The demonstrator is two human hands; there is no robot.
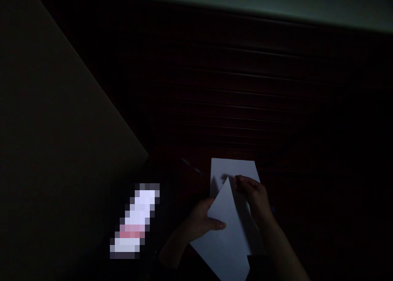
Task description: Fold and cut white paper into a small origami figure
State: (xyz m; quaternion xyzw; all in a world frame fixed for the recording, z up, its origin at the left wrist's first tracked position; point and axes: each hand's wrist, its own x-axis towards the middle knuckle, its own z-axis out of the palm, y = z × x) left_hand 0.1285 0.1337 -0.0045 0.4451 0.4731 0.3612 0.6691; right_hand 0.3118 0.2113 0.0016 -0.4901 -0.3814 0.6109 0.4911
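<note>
My left hand (199, 221) grips a white sheet of paper (229, 236), thumb on its upper face and the other fingers behind it. One corner of this sheet points up and away from me. Beneath it lies more white paper (233, 165), partly covered by the sheet and by my hands. To the right of the raised corner, my right hand (256, 195) is closed in a pinch, its fingertips just apart from that corner. Whatever those fingertips hold, if anything, is too dark to make out.
A thin pen (192, 166) lies left of the paper on the dark surface. Further left glows a blurred-out bright screen (138, 215). A small blue object (272, 209) shows behind my right wrist. Dark slatted panelling (233, 84) rises beyond, and a pale panel (61, 129) stands left.
</note>
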